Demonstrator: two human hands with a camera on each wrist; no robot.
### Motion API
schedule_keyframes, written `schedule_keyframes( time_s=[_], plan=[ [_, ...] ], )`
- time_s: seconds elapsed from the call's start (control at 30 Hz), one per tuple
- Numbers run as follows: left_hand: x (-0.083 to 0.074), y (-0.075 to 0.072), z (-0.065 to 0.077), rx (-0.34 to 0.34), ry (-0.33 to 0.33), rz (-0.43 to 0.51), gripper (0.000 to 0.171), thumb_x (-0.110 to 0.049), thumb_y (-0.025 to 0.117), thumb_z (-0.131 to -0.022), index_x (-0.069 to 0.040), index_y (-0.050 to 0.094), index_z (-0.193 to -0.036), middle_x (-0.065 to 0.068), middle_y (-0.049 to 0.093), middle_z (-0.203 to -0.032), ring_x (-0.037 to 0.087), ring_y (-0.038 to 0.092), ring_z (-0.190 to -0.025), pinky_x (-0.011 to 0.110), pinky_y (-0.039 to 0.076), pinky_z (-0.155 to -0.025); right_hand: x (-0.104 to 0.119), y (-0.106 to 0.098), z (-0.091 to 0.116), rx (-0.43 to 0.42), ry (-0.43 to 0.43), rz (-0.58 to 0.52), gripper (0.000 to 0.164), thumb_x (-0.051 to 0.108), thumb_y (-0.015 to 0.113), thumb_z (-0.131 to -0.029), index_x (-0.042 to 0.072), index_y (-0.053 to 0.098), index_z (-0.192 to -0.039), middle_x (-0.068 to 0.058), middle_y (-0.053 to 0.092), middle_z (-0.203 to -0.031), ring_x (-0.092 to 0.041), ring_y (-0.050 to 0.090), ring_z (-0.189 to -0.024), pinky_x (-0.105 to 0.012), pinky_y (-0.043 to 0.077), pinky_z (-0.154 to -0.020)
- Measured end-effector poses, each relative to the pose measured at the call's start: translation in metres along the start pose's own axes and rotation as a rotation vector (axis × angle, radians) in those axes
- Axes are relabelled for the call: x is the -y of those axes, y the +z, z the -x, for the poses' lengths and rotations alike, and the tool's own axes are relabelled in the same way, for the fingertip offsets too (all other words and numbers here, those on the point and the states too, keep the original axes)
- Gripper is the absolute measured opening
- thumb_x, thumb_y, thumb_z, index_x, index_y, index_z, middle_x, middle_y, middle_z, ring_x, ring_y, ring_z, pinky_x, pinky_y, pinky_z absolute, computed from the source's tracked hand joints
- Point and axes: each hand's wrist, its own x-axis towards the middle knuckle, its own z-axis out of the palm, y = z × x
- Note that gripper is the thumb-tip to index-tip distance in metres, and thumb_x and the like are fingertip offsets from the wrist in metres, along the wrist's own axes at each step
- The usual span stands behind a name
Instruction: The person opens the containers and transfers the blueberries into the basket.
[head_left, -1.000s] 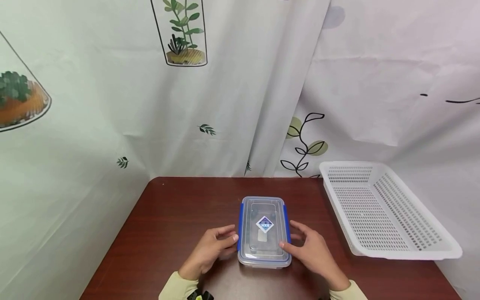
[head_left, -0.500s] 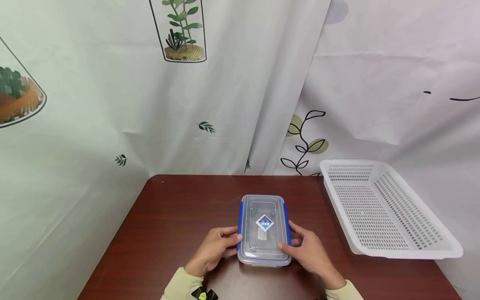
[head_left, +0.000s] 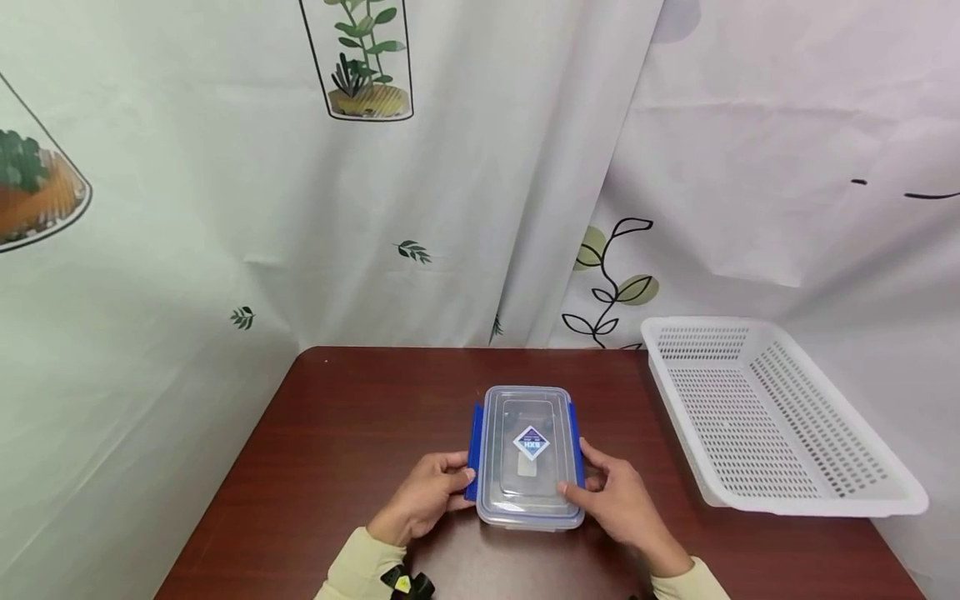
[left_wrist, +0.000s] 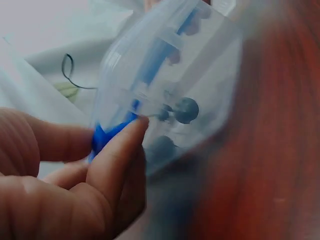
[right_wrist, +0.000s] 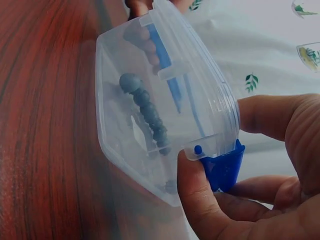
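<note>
A clear plastic food container (head_left: 517,492) with a lid and blue side latches lies on the table between both hands. My left hand (head_left: 420,496) pinches the left latch (head_left: 476,437), which stands out from the lid's edge. On the other side, my right hand (head_left: 621,504) holds the container, thumb on the lid and fingers at the right latch (head_left: 577,446). Through the wall, the right wrist view shows a row of dark grey round beads (right_wrist: 145,107) inside. The fingertips under the container's edges are partly hidden in the head view.
A white perforated plastic basket (head_left: 765,433) stands at the right of the dark red-brown table (head_left: 360,408). A printed white curtain (head_left: 450,167) hangs behind the table and along its sides.
My left hand has come in to the container's left side and the left latch has swung outward from the lid. The right hand has closed in slightly on the right side.
</note>
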Motion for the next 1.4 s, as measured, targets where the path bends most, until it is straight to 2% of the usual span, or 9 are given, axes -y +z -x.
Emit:
schedule_keyframes(
  time_s=[0.2, 0.37, 0.5, 0.6, 0.67, 0.77, 0.9, 1.03, 1.4],
  plan=[
    [0.010, -0.002, -0.002, 0.030, -0.050, -0.036, 0.049, 0.006, 0.047, -0.106, 0.019, 0.038, -0.153, 0.029, 0.065, -0.138, 0.024, 0.071, -0.113, 0.039, 0.061, -0.095, 0.001, -0.001, 0.001, -0.016, 0.008, -0.044, 0.087, 0.012, 0.092, -0.082, -0.005, 0.048, -0.155, -0.024, 0.073, -0.125, -0.020, 0.075, -0.083, -0.030, 0.063, -0.068],
    [0.005, 0.000, -0.001, -0.058, -0.028, -0.134, 0.053, 0.008, 0.054, -0.103, 0.021, 0.038, -0.152, 0.031, 0.064, -0.136, 0.021, 0.070, -0.110, 0.038, 0.062, -0.092, 0.002, -0.002, 0.001, -0.030, -0.011, -0.070, 0.086, 0.011, 0.092, -0.081, -0.003, 0.050, -0.154, -0.022, 0.072, -0.127, -0.018, 0.073, -0.081, -0.027, 0.060, -0.066],
    [-0.004, 0.004, 0.001, -0.172, 0.066, -0.270, 0.059, 0.004, 0.064, -0.098, 0.024, 0.041, -0.148, 0.036, 0.061, -0.133, 0.028, 0.069, -0.114, 0.038, 0.061, -0.094, 0.001, -0.004, 0.001, -0.028, -0.016, -0.062, 0.085, 0.012, 0.092, -0.082, -0.004, 0.049, -0.154, -0.024, 0.069, -0.133, -0.018, 0.072, -0.080, -0.027, 0.059, -0.065],
    [-0.011, 0.009, 0.004, -0.257, 0.147, -0.405, 0.061, -0.002, 0.072, -0.094, 0.021, 0.047, -0.145, 0.038, 0.062, -0.134, 0.037, 0.069, -0.119, 0.036, 0.060, -0.095, 0.000, -0.005, 0.001, -0.035, 0.001, -0.049, 0.086, 0.014, 0.092, -0.081, -0.003, 0.050, -0.154, -0.024, 0.068, -0.137, -0.018, 0.072, -0.081, -0.026, 0.059, -0.065],
    [-0.014, 0.013, 0.005, -0.289, 0.174, -0.465, 0.062, -0.005, 0.076, -0.093, 0.019, 0.052, -0.144, 0.036, 0.065, -0.134, 0.040, 0.070, -0.119, 0.035, 0.060, -0.095, -0.001, -0.005, 0.001, -0.039, 0.010, -0.029, 0.086, 0.015, 0.092, -0.081, -0.003, 0.050, -0.154, -0.024, 0.067, -0.138, -0.017, 0.071, -0.080, -0.026, 0.059, -0.064],
    [-0.016, 0.019, 0.007, -0.265, 0.173, -0.453, 0.063, -0.008, 0.079, -0.092, 0.017, 0.053, -0.144, 0.033, 0.067, -0.132, 0.036, 0.071, -0.116, 0.034, 0.062, -0.091, -0.003, -0.004, 0.001, -0.041, 0.015, -0.002, 0.086, 0.016, 0.093, -0.081, -0.004, 0.050, -0.153, -0.024, 0.067, -0.138, -0.017, 0.071, -0.079, -0.026, 0.057, -0.062],
    [-0.014, 0.025, 0.008, -0.191, 0.130, -0.360, 0.067, -0.006, 0.080, -0.091, 0.018, 0.050, -0.146, 0.030, 0.067, -0.130, 0.028, 0.072, -0.110, 0.036, 0.063, -0.087, -0.004, -0.003, 0.002, -0.042, 0.023, 0.011, 0.087, 0.018, 0.093, -0.081, -0.004, 0.050, -0.153, -0.024, 0.067, -0.138, -0.017, 0.070, -0.079, -0.026, 0.057, -0.062],
    [-0.012, 0.028, 0.007, -0.162, 0.106, -0.319, 0.070, -0.004, 0.082, -0.089, 0.016, 0.049, -0.148, 0.026, 0.068, -0.128, 0.023, 0.071, -0.105, 0.035, 0.064, -0.083, -0.005, -0.003, 0.003, -0.035, 0.034, -0.011, 0.087, 0.019, 0.093, -0.081, -0.002, 0.050, -0.154, -0.023, 0.068, -0.138, -0.016, 0.072, -0.080, -0.026, 0.058, -0.065],
    [-0.013, 0.028, 0.004, -0.133, 0.094, -0.282, 0.078, -0.004, 0.086, -0.085, 0.013, 0.048, -0.151, 0.025, 0.067, -0.130, 0.020, 0.070, -0.102, 0.030, 0.063, -0.082, -0.014, -0.009, 0.002, 0.068, 0.007, -0.187, 0.075, 0.009, 0.079, -0.094, -0.003, 0.042, -0.158, -0.029, 0.061, -0.142, -0.018, 0.074, -0.088, -0.028, 0.060, -0.070]
  ],
)
